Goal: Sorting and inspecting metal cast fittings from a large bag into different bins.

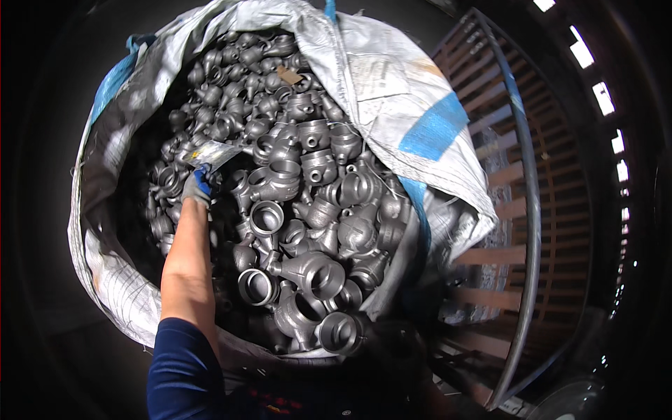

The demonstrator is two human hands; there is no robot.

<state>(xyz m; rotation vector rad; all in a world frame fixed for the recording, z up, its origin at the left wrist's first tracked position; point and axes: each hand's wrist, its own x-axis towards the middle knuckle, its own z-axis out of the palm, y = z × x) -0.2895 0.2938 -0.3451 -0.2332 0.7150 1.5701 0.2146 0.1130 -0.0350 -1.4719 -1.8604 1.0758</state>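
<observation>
My left hand (199,185), in a grey and blue work glove, reaches into a big woven bulk bag (105,178). Its fingers are closed at the lower edge of a flat, shiny, see-through plastic piece (215,154) with a yellow patch; its exact kind is unclear. Grey cast metal fittings (318,273), round and hollow with short necks, fill the bag and lie all around the hand. Several larger ones rest on the near right side, smaller ones toward the far side. My right hand is not in view.
A scrap of brown cardboard (288,75) lies on the far fittings. The bag's white flap (399,84), with a blue stripe, folds outward at the right. Beyond it stands a metal-barred cage (533,231) with brownish slats. Deep shadow covers the left surroundings.
</observation>
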